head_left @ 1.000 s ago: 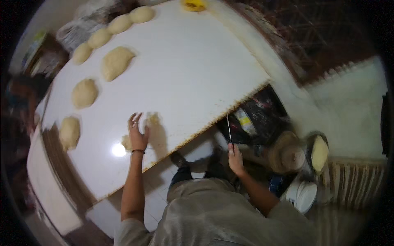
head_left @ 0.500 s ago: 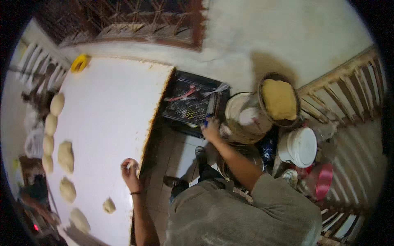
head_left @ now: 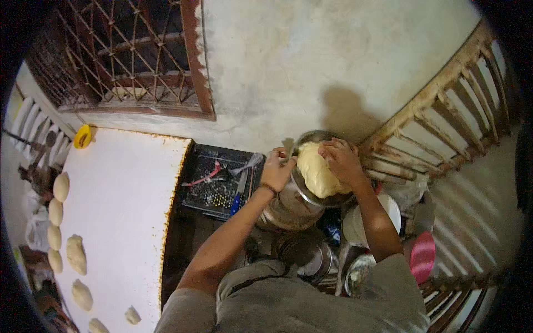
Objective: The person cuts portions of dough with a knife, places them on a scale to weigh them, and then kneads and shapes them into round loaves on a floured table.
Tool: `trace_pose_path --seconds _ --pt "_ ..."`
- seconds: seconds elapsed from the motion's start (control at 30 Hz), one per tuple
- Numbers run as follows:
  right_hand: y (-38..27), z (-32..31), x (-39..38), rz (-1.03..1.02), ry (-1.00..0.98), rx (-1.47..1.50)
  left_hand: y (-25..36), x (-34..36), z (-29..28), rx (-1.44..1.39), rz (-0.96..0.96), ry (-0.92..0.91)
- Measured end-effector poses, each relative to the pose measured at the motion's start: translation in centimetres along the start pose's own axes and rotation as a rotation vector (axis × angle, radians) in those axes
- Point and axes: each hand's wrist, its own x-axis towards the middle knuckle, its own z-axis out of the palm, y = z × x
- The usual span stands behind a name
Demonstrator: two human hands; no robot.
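A big smooth mass of pale dough [head_left: 315,171] fills a round metal bowl [head_left: 302,191] at the centre right. My right hand [head_left: 343,162] is cupped over the dough's right side, its fingers curved onto the surface. At the bowl's left rim is my left hand [head_left: 277,171], fingers curled and thumb towards the dough; what they close on is hidden. Left of the bowl, a knife with a blue handle [head_left: 235,204] lies on a black tray [head_left: 194,195].
The white table [head_left: 122,205] at left bears several dough pieces [head_left: 76,254] and a yellow ring-shaped thing [head_left: 83,136]. Beneath the bowl stands a round container [head_left: 286,208]. A white bucket [head_left: 383,219], a pink container [head_left: 423,256] and a slatted wooden railing [head_left: 438,122] are at right.
My right hand has let go of the knife on the tray and moved onto the dough. My left hand has come from the table's edge to the bowl. The view has shifted right.
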Motion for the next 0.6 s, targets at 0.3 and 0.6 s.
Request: trace_pose_path --seconds 0.3,0.6 --pt "-3.3 0.9 3.9 0.012 -0.351 -0.178 -2.3 4.6 4.5 0.255 -0.016 0.122" --pt "6.0 1.4 -1.1 0.392 0.484 0.831 -0.5 4.2 4.4 0.286 0.041 0.098"
